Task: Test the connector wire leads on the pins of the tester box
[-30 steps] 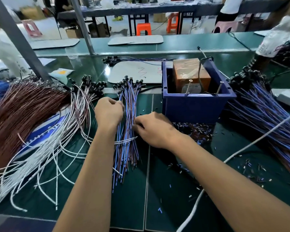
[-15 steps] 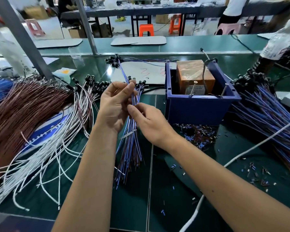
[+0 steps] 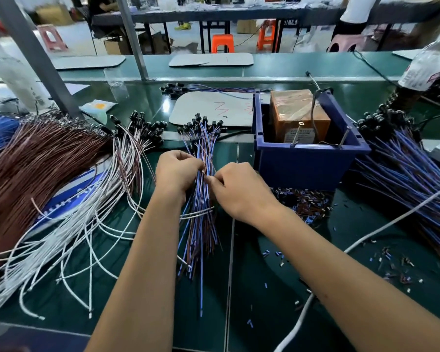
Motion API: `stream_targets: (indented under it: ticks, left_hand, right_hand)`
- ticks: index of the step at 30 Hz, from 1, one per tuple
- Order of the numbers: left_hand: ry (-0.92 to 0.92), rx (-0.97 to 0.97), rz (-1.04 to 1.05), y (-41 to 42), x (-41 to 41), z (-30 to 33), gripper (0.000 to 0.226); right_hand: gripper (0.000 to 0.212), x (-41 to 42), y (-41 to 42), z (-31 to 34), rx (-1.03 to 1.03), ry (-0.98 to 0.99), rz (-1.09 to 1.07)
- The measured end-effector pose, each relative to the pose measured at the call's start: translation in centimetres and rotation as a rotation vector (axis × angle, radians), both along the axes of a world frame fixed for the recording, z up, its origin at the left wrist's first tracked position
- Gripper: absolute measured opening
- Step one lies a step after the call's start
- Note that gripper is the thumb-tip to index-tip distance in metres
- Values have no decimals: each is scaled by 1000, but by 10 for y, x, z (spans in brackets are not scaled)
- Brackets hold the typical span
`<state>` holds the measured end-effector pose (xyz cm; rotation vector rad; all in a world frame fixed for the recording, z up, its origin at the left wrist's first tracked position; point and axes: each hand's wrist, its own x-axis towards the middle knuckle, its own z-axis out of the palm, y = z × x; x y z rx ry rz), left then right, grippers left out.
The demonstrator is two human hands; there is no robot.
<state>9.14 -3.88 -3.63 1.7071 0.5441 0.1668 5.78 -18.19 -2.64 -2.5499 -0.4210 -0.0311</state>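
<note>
A bundle of blue and brown connector wires (image 3: 201, 224) with black connector heads lies on the green bench in front of me. My left hand (image 3: 177, 171) has its fingers curled around wires at the bundle's middle. My right hand (image 3: 239, 190) pinches wires of the same bundle right beside it. The tester box (image 3: 299, 115), orange-brown, sits inside a blue bin (image 3: 305, 163) just right of the hands. Two metal pins (image 3: 296, 138) stick up at the bin's front rim.
A heap of brown wires (image 3: 36, 168) and white wires (image 3: 74, 224) spreads on the left. More blue wires (image 3: 404, 174) lie right of the bin. A white cable (image 3: 381, 224) crosses the lower right. Cut insulation bits (image 3: 391, 260) litter the mat.
Both hands came back down from holding a wire up above the bundle. They now grip wires low on the bundle lying on the bench.
</note>
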Motion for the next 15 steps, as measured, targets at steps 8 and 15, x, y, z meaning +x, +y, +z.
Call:
stream_targets:
  ticks: [8,15]
  left_hand:
    - [-237,-415,140,10,0,13,20]
    - [-499,-1169,-187,11,-15,32,8]
  right_hand:
    - [57,0,0,-2,32,-76,-13]
    - [46,5,16,-4,163,-22,-53]
